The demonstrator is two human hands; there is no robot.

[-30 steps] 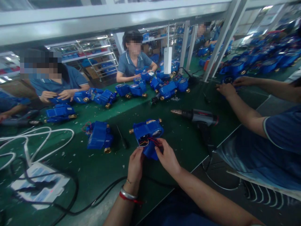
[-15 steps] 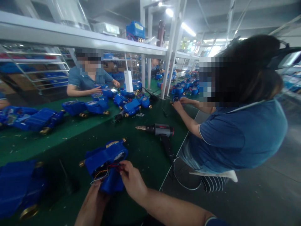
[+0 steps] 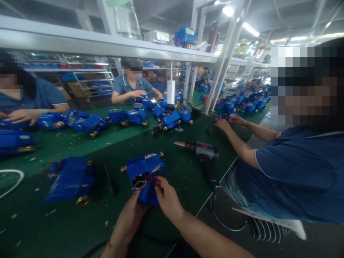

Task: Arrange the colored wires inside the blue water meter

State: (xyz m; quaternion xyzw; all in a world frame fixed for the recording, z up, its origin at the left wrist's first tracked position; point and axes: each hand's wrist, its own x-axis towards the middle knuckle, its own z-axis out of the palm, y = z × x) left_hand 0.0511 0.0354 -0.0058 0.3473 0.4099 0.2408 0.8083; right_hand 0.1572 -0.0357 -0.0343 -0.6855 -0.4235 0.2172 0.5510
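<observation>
A blue meter [image 3: 145,172] with brass fittings lies on the green surface [image 3: 80,222], its open underside showing a loop of coloured wires [image 3: 141,183]. The left hand [image 3: 134,209] cups the meter's near end from below, fingers closed around it. The right hand [image 3: 166,197] pinches the wires at the opening between thumb and fingertips. Compared with a second ago, the grip and the meter's place are the same; only the view has swung right, so the wire work seems to be continuing rather than finished. Just left of the left hand lies a thin dark screwdriver [image 3: 109,177], and beyond it a second blue meter [image 3: 68,179]. Beyond the right hand rests a black heat gun [image 3: 200,148], its cord trailing off the edge. Farther off, more blue meters [image 3: 166,120] lie loose where other people in blue shirts work. No bins or trays are visible.
</observation>
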